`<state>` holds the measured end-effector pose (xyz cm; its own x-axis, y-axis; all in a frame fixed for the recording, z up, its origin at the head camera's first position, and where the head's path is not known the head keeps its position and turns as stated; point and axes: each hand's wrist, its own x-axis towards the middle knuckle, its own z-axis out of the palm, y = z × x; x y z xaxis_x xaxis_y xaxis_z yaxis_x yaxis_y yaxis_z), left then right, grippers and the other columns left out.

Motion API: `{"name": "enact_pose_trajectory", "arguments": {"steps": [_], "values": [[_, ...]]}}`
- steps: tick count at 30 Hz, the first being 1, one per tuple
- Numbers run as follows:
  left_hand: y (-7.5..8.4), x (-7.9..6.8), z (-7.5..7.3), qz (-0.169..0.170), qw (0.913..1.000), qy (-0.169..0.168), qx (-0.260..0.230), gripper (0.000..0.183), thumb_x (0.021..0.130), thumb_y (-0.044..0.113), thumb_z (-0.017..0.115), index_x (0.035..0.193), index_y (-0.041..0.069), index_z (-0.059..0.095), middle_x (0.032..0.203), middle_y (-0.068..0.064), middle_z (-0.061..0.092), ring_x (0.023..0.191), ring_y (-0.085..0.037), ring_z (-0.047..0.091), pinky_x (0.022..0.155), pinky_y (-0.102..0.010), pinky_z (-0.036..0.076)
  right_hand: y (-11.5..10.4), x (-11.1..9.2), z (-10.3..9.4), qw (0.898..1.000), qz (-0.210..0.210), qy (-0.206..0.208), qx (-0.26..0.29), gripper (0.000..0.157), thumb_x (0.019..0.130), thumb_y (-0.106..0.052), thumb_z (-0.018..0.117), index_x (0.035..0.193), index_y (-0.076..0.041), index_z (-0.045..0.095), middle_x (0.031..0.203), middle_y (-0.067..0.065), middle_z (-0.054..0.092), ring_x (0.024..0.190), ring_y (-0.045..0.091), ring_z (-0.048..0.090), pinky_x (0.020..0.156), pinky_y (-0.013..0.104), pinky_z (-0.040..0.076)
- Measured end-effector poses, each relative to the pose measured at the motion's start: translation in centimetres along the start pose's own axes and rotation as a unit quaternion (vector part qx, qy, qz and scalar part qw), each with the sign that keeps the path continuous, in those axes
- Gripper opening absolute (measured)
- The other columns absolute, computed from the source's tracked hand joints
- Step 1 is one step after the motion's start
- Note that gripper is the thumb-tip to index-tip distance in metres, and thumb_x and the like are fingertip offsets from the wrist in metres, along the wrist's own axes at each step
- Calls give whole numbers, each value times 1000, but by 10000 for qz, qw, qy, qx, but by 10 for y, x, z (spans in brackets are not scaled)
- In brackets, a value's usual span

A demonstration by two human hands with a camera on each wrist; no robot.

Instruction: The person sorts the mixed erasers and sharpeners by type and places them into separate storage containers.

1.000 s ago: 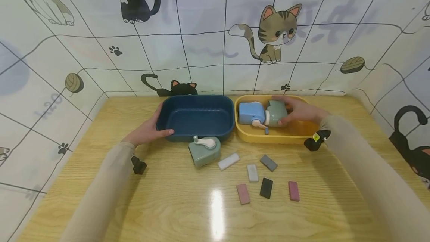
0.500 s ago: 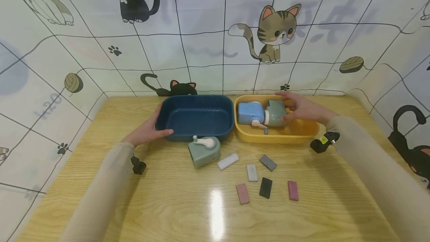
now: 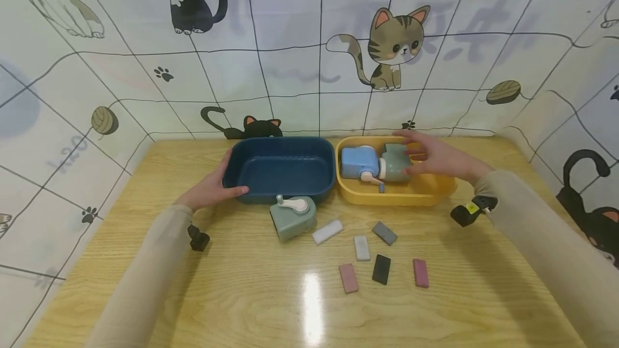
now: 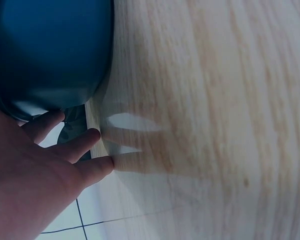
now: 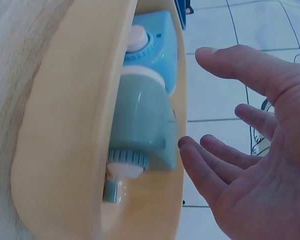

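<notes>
My left hand [image 3: 210, 185] rests at the left end of a dark blue tray [image 3: 280, 192], its thumb along the front corner. In the left wrist view, its fingers [image 4: 77, 145] extend straight beside the tray and the tabletop. My right hand [image 3: 437, 158] hovers with spread fingers over the right part of a yellow tray [image 3: 382, 196], nothing in its grasp. Inside that tray a green hand-crank pencil sharpener [image 5: 140, 110] lies next to a blue hand-crank pencil sharpener [image 3: 360, 162]. Another green crank sharpener [image 3: 293, 222] stands in front of the blue tray.
Several small flat blocks lie on the wooden table [image 3: 232, 289] in front of the trays: a white block [image 3: 328, 231], a grey block [image 3: 384, 233], a black block [image 3: 381, 269] and pink blocks among them. A cat-print cloth [image 3: 290, 58] hangs behind.
My right hand has let go of the green sharpener in the yellow tray, opened its fingers and drawn back to the right. My left hand keeps its place at the blue tray.
</notes>
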<state>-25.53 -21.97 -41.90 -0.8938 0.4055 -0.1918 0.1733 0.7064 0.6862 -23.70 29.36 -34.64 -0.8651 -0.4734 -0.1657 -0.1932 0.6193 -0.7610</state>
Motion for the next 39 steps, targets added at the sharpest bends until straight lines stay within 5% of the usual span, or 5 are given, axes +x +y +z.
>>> {"name": "enact_pose_trajectory", "arguments": {"steps": [14, 20, 39], "values": [[1, -1, -1, 20, 10000, -34, -36, 112, 87, 45, 69, 153, 20, -17, 159, -18, -6, 143, -41, 5, 110, -60, 15, -13, 0, 22, 9981, -569, -146, -167, 74, 84, -9, 75, 146, 0, 35, 148, 22, 34, 127, 46, 42, 99, 56, 40], [1, -1, 0, -1, 10000, -37, -25, 112, 87, 46, 69, 153, 20, -17, 159, -17, -7, 143, -41, 5, 110, -60, 14, -27, -3, 36, 9986, -366, -373, 72, 72, 84, -13, 77, 145, -7, 40, 145, 22, 35, 124, 43, 47, 95, 48, 46], [-1, 0, 0, -24, 10000, -12, 29, 112, 87, 47, 69, 153, 21, -17, 159, -18, -5, 143, -42, 6, 110, -61, 15, -55, 7, 67, 9931, -862, -779, -144, 66, 85, -14, 74, 143, -7, 44, 144, 15, 44, 124, 35, 50, 99, 48, 42]]}}
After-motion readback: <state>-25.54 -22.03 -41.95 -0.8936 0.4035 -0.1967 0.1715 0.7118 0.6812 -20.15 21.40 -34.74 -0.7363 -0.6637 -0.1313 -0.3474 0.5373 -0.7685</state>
